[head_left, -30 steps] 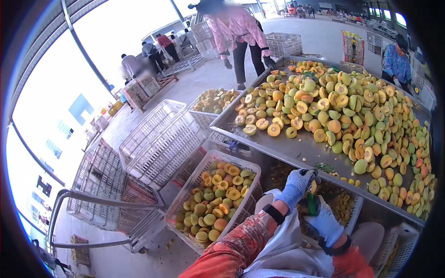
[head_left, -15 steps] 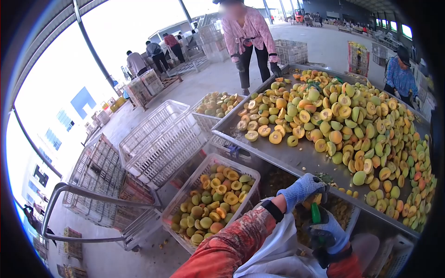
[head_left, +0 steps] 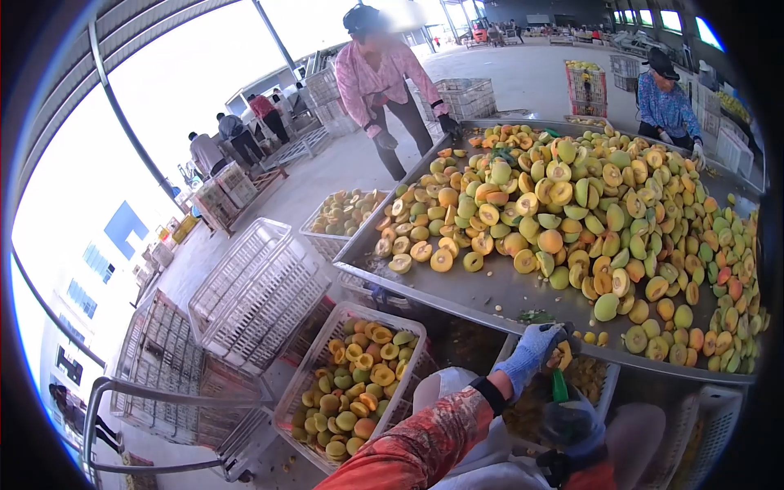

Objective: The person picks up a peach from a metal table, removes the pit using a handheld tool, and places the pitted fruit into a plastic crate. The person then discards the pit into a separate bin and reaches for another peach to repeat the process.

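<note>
My left hand [head_left: 531, 351] pinches a fruit piece [head_left: 563, 354] at one o'clock, my right hand [head_left: 576, 426] curls round a green-handled tool [head_left: 559, 385], and though the crate [head_left: 384, 315] at ten o'clock looks well filled, the halved-fruit heap [head_left: 572, 220] beyond suggests plenty left.

Blue gloves [head_left: 526, 356], black wristbands [head_left: 488, 396], patterned red sleeves [head_left: 418, 433] and pale clothing [head_left: 482, 461] are worn.

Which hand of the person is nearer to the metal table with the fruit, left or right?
Left. The left hand appears right beside the near edge of the metal table; the right hand is farther from it, closer to the body.
</note>
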Demonstrator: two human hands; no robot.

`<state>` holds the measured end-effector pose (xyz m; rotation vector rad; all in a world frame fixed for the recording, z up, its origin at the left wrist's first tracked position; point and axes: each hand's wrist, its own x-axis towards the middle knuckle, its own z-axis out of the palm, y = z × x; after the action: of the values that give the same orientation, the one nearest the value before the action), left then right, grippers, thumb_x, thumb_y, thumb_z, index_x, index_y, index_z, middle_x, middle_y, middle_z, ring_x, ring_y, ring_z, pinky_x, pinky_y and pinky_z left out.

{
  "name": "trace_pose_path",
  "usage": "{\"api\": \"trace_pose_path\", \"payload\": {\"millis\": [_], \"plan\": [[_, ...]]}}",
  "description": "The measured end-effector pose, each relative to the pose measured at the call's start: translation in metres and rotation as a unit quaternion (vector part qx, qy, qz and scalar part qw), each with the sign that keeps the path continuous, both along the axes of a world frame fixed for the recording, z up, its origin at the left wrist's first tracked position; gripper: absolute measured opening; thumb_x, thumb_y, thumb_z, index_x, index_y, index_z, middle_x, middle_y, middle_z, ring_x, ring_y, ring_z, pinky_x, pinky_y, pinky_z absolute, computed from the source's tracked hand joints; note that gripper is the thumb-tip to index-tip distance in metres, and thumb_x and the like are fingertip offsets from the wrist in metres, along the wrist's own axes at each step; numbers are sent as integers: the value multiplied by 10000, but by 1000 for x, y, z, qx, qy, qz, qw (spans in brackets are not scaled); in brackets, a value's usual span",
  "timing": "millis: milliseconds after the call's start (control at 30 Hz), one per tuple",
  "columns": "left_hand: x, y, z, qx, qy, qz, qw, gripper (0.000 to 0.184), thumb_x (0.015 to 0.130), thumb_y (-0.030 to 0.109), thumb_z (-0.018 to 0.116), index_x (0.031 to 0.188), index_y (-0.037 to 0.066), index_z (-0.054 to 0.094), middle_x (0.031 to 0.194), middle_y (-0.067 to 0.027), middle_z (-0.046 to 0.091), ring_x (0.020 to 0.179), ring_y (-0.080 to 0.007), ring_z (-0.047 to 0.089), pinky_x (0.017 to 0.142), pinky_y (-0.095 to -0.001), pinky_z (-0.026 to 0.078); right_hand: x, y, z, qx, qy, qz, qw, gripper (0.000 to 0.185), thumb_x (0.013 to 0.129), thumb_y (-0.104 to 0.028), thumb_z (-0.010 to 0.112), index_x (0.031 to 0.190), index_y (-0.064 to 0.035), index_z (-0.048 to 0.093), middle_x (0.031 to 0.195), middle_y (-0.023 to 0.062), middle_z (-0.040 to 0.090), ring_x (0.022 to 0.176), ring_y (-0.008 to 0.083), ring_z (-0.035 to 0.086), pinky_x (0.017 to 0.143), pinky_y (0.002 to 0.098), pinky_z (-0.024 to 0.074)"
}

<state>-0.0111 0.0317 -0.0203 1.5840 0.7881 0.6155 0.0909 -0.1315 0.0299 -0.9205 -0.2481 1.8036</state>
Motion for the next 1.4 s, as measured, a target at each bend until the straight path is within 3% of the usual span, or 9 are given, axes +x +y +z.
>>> {"api": "trace_pose_path", "payload": {"millis": [333,567,733,800,933,1000,1067,1133,1400], "plan": [[14,-11,34,-434,-256,117,856,381,874,375,497,1047,42,564,893,-107,622,760,-244,606,653,-351,520,54,3,-34,162,55,72,983,459,738,-106,675,1158,-33,505,860,37,595,676,131,583,555,203,450],[-25,-7,24,-337,-370,84,861,410,851,284,569,1198,80,496,1181,-182,516,1027,-320,549,818,-419,497,52,10,-66,98,-624,-62,773,361,845,-127,599,1165,-10,480,893,54,619,725,88,576,623,202,474],[-26,-44,39,260,97,32,960,524,792,161,483,1293,41,390,1175,-183,503,1064,-331,517,883,-494,459,-7,37,-54,131,-135,-147,971,367,856,-147,593,1171,4,480,953,58,599,756,131,582,658,250,478],[-30,-44,28,3,-31,32,999,502,814,236,485,1272,44,410,1172,-168,510,1049,-323,526,865,-480,468,-15,37,-52,149,-126,-160,968,377,856,-156,596,1175,8,480,976,61,595,775,161,591,676,276,479],[-55,-46,8,-418,-249,30,873,521,863,459,486,1189,53,479,1130,-118,549,983,-287,567,816,-428,498,-15,34,-54,252,-572,-71,778,374,831,-162,616,1151,-1,509,958,176,616,876,301,609,718,343,477],[-72,-50,11,228,75,-33,970,480,910,351,450,1218,-16,432,1177,-148,536,1090,-237,525,935,-357,431,-18,27,-41,219,-642,-88,730,384,846,-157,600,1167,24,492,971,198,603,865,302,600,773,339,461],[-74,-43,-6,86,-71,4,994,536,892,425,419,1189,-19,465,1148,-156,553,1069,-273,538,937,-373,434,-7,19,-49,211,-627,-110,742,377,803,-181,638,1109,6,522,928,185,609,849,302,607,745,356,471],[-87,-35,-1,-399,-339,64,850,505,862,385,479,1159,-24,493,1142,-176,551,1067,-325,536,928,-407,441,13,9,-85,107,-883,112,442,265,763,-214,638,972,-71,559,824,157,596,736,320,603,660,400,479],[-78,-33,-26,-249,-316,114,908,412,876,324,470,1082,-26,542,1076,-175,584,1017,-329,557,881,-419,456,-38,14,-28,214,-821,-22,529,247,739,-220,637,915,-100,513,776,115,581,677,301,607,587,405,478]]}}
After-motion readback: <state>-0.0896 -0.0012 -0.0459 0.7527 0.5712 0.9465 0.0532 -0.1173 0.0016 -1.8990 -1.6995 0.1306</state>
